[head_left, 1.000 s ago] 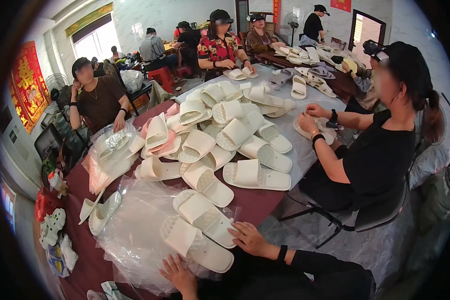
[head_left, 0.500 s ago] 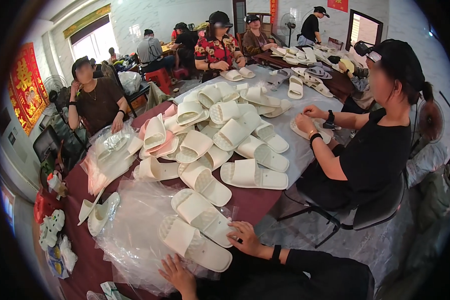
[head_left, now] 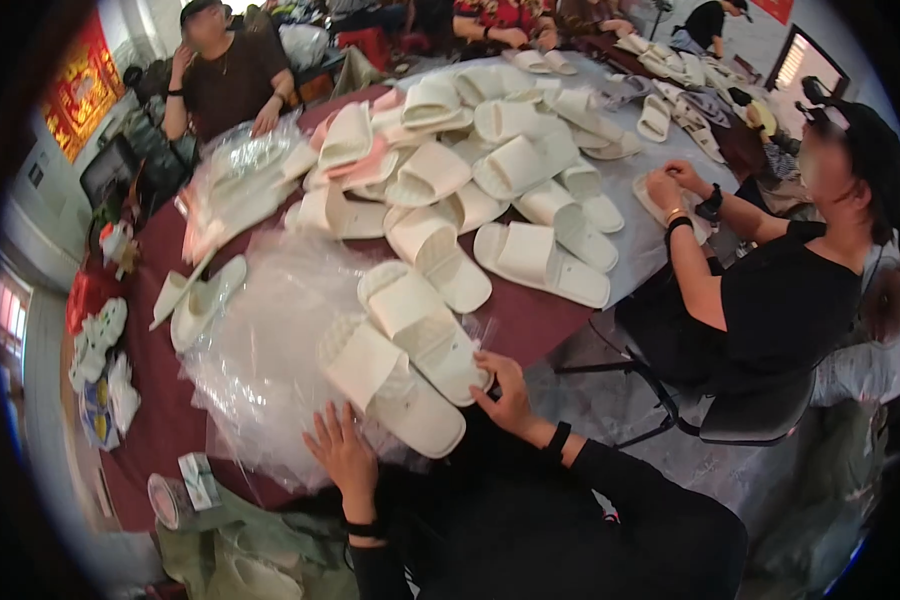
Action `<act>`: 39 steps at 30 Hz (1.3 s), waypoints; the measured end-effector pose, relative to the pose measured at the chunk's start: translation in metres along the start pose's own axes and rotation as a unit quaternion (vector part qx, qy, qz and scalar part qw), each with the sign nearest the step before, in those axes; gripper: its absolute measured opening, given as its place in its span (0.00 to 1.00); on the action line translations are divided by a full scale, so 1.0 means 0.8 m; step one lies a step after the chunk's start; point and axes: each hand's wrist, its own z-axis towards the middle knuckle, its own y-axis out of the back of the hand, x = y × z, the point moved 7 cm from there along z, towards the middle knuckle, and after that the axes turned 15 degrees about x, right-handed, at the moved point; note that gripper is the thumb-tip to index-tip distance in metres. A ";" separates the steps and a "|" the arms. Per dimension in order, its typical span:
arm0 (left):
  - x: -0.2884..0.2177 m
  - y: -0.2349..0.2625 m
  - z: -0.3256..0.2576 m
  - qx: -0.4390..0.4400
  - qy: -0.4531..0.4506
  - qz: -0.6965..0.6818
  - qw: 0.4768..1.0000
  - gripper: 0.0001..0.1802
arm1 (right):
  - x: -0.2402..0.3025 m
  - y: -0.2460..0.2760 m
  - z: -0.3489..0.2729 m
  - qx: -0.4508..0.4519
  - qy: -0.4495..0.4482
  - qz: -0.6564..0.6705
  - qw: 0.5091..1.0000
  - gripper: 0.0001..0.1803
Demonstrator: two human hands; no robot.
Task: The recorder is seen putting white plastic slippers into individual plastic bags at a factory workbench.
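Observation:
My left hand (head_left: 342,450) rests open, fingers spread, on a layer of clear plastic bags (head_left: 270,350) beside the near slipper. A pair of cream slide slippers lies side by side on the bags: the near slipper (head_left: 425,415) and the far slipper (head_left: 445,350), both with textured footbeds. At the end of the far slipper closest to me, my right hand (head_left: 505,395) has its thumb and fingers closed around the edge. Part of the grip is hidden behind the slipper.
Beyond the pair is a heap of cream slippers (head_left: 430,175), some pink. Two loose slippers (head_left: 208,303) lie at left, near white clogs (head_left: 95,345). A tape roll (head_left: 168,500) sits at the near-left edge. One co-worker (head_left: 760,270) sits at right, another (head_left: 235,80) at far left.
The view has tilted downward, showing more of my arms and the near table edge. My right hand has closed on the far slipper's end; my left stays spread on the bags.

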 end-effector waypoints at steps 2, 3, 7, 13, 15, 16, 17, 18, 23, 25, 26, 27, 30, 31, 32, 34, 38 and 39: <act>0.000 0.003 0.001 0.006 0.006 0.001 1.000 0.28 | -0.001 -0.002 0.001 -0.004 0.003 0.003 1.000 0.20; 0.000 0.004 0.001 -0.001 0.001 0.002 1.000 0.28 | -0.001 -0.004 0.002 -0.002 0.000 0.000 1.000 0.20; 0.001 0.005 -0.003 0.000 0.002 -0.001 1.000 0.29 | -0.001 -0.007 -0.001 0.005 0.001 0.013 1.000 0.21; 0.002 0.002 -0.006 0.007 0.006 -0.003 1.000 0.30 | 0.003 -0.013 0.000 0.041 -0.016 -0.043 0.998 0.24; 0.002 0.003 -0.006 0.008 0.007 -0.004 1.000 0.30 | 0.005 -0.017 0.003 0.065 -0.048 -0.087 0.993 0.25; 0.002 0.003 -0.006 0.009 0.006 -0.005 1.000 0.29 | 0.008 -0.018 0.006 0.065 -0.048 -0.087 0.993 0.25; 0.002 0.004 -0.006 0.009 0.007 -0.005 1.000 0.29 | 0.010 -0.019 0.008 0.067 -0.050 -0.111 0.990 0.25; 0.001 0.004 -0.006 0.012 0.008 -0.008 1.000 0.29 | 0.012 -0.021 0.010 0.068 -0.053 -0.136 0.987 0.25; 0.001 0.004 -0.004 0.014 0.008 -0.010 1.000 0.29 | 0.015 -0.025 0.021 0.061 -0.066 -0.173 0.981 0.23; 0.001 0.004 -0.004 0.016 0.007 -0.011 1.000 0.29 | 0.015 -0.025 0.026 0.057 -0.064 -0.186 0.979 0.23; 0.001 0.004 -0.003 0.015 0.007 -0.010 1.000 0.29 | 0.014 -0.025 0.030 0.053 -0.065 -0.186 0.979 0.22; 0.001 0.005 -0.003 0.015 0.006 -0.013 1.000 0.29 | 0.014 -0.024 0.033 0.048 -0.066 -0.185 0.979 0.22; 0.001 0.005 -0.002 0.012 0.004 -0.014 1.000 0.29 | 0.003 -0.024 0.043 0.067 -0.109 -0.148 0.981 0.19; 0.000 0.006 -0.001 0.009 0.002 -0.014 1.000 0.28 | 0.003 -0.024 0.046 0.065 -0.107 -0.148 0.981 0.19; -0.001 0.008 -0.002 0.006 0.001 -0.014 1.000 0.28 | 0.002 -0.023 0.046 0.060 -0.112 -0.148 0.981 0.18; -0.002 0.008 -0.002 0.021 0.007 -0.015 1.000 0.28 | 0.001 -0.025 0.052 0.051 -0.106 -0.146 0.982 0.18; 0.002 0.006 -0.005 0.010 0.010 -0.019 1.000 0.27 | 0.005 -0.028 0.052 0.029 -0.084 -0.151 0.985 0.15; 0.002 0.008 -0.006 0.005 0.013 -0.017 1.000 0.27 | 0.003 -0.028 0.053 0.036 -0.098 -0.142 0.984 0.14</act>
